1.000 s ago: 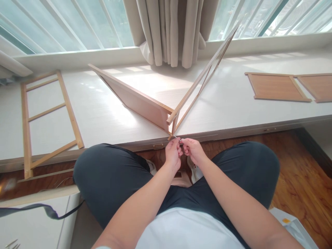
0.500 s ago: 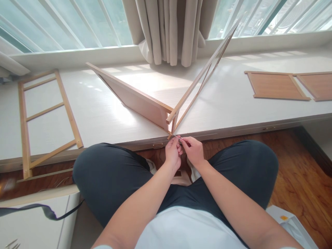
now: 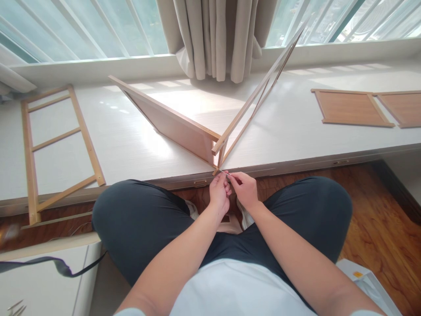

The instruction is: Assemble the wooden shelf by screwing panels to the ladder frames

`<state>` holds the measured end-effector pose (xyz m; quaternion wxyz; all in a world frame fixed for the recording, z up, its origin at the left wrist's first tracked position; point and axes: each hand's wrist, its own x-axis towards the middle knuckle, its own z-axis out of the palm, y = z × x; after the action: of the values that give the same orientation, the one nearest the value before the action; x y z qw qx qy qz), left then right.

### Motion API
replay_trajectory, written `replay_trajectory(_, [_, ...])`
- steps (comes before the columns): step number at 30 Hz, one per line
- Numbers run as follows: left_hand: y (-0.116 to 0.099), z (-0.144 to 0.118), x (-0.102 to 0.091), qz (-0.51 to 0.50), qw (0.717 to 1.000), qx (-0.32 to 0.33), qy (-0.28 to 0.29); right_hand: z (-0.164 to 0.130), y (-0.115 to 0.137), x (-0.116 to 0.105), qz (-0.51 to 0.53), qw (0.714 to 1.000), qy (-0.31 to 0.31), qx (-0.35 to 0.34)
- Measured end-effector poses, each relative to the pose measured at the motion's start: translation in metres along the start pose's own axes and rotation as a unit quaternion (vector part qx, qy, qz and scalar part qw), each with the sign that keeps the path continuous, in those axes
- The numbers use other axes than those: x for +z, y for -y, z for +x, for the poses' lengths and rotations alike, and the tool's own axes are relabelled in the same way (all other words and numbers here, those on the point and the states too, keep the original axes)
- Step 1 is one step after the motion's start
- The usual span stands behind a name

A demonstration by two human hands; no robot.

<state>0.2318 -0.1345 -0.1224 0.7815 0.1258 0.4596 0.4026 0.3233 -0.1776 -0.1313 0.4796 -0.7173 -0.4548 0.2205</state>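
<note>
My left hand is closed in a pinch close to the front corner of a wooden frame assembly. Beside it, my right hand pinches the near end of a thin metal rod. The rod passes by my left fingertips and its far end reaches the wood; its exact kind is too small to make out. A panelled wooden frame stands on edge, slanting away to the left. An open wooden frame slants away to the right, and the two meet in a V before my hands.
A ladder-like wooden frame lies at left, overhanging the front edge of the white ledge. Two flat wooden panels rest at right. A curtain hangs behind. Several metal screws lie on a white surface at lower left.
The view has shifted very slightly. Both hands keep their place and grip at the frame corner, and the wooden frames have not visibly moved.
</note>
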Motion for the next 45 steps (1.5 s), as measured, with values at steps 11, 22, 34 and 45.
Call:
replay_trajectory(11, [0.0,0.001,0.0,0.008,1.0,0.002,-0.018,0.012,-0.003,0.005,0.328,0.894,0.082,0.294])
replay_trajectory(22, [-0.002,0.0,0.002,0.013,1.0,0.002,-0.024,0.013,-0.004,0.007,0.407,0.842,0.097,0.341])
replay_trajectory(34, [-0.002,0.001,0.001,0.021,1.0,0.005,-0.02,0.016,-0.004,0.006,0.463,0.791,0.119,0.382])
replay_trajectory(45, [-0.003,0.001,0.001,0.038,0.999,0.011,-0.024,0.008,0.0,0.014,0.403,0.855,0.069,0.319])
